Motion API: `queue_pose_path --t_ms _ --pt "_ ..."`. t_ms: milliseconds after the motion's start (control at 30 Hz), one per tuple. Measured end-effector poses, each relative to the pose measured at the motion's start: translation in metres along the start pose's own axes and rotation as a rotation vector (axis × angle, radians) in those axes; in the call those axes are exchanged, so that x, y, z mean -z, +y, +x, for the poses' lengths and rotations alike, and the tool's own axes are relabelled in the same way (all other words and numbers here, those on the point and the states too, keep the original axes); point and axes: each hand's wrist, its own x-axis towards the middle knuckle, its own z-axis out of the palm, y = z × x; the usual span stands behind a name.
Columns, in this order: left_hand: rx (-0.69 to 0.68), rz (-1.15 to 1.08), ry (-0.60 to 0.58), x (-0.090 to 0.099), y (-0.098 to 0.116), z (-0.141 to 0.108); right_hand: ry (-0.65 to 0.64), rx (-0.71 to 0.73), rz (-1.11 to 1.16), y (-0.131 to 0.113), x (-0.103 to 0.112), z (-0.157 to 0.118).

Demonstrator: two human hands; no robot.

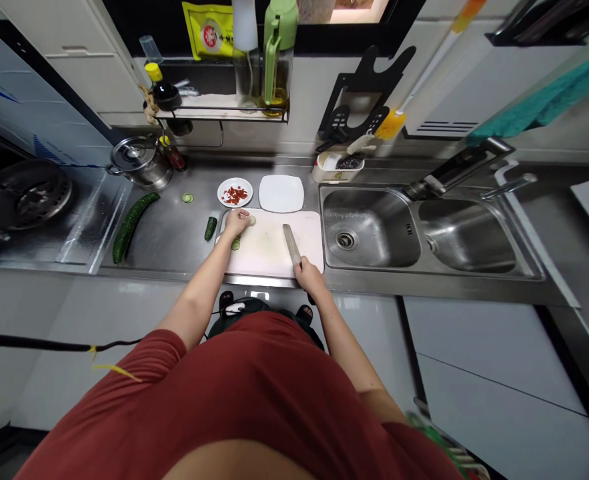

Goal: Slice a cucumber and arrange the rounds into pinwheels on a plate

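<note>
Kitchen, stainless-steel counter (169, 243) along a light wall, double sink (374, 208) on the right, wok (21, 193) at far left. Pale cutting board (274, 260) sits on the counter just left of the sink. Right hand (310, 275) at the board's near right edge, fingers curled closed around the handle of a kitchen knife (291, 243); blade points away and slightly left over the right half of the board, can't tell if it touches. Left hand (237, 222) over the far left corner of the board, fingers bent toward a pale round cucumber slice (253, 219) at the fingertips; can't tell whether they pinch it or only touch it. More cucumber slices (235, 244) on the board just beside the left wrist. Short cucumber piece (211, 229) on the counter, just left of the board. Long curved cucumber (134, 227) farther left, near the lidded steel pot (141, 163); a few slices (187, 198) on the counter between pot and board. Behind the board, side by side: round white plate (221, 195) with chopped red bits (235, 194), and squarish white plate (281, 193). Wall shelf (214, 112) above holds green-topped oil bottle (277, 53).
</note>
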Motion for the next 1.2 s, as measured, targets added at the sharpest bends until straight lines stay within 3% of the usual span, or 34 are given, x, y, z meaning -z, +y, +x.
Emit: queue_pose_path --t_ms 133,267,367,533,733,1200 --pt "-0.119 -0.043 -0.262 -0.014 0.006 -0.015 0.001 0.008 0.002 -0.001 0.001 -0.001" --pt "-0.205 0.127 -0.392 -0.023 0.014 -0.027 -0.015 0.006 0.012 -0.002 0.003 -0.004" --pt "-0.286 0.235 -0.371 -0.025 0.019 -0.031 -0.023 0.001 0.012 -0.004 0.005 -0.006" --pt "-0.386 0.243 -0.234 -0.03 0.015 -0.03 -0.01 0.004 -0.005 -0.006 0.007 -0.008" --pt "-0.275 0.286 -0.137 -0.039 0.005 -0.025 0.009 0.065 -0.055 -0.012 0.009 -0.015" --pt "-0.173 0.257 -0.169 -0.041 0.004 -0.014 -0.044 0.128 -0.149 -0.038 0.009 -0.025"
